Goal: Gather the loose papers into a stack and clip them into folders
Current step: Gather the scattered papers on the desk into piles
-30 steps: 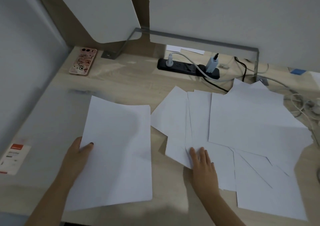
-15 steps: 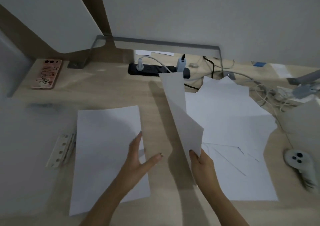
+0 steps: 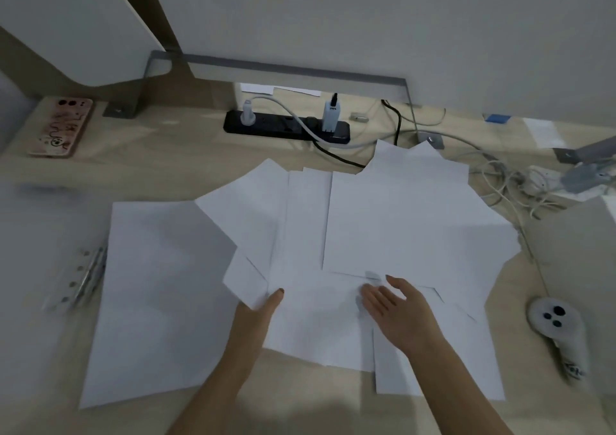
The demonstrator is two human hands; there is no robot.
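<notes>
1. Loose white papers (image 3: 410,214) lie fanned across the wooden counter (image 3: 166,168), overlapping a separate sheet (image 3: 160,284).
2. The left hand (image 3: 260,311) pinches one paper's edge.
3. The right hand (image 3: 400,311) is flat over them, fingers (image 3: 370,293) straight.

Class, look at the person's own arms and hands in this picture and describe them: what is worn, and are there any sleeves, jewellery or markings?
Both arms are bare to the picture's edge, with no sleeves, watch or bracelet showing. The left hand and the right hand wear no gloves or rings that I can see. The left thumbnail looks dark, perhaps polished, but the picture is too blurred to be sure.
</notes>
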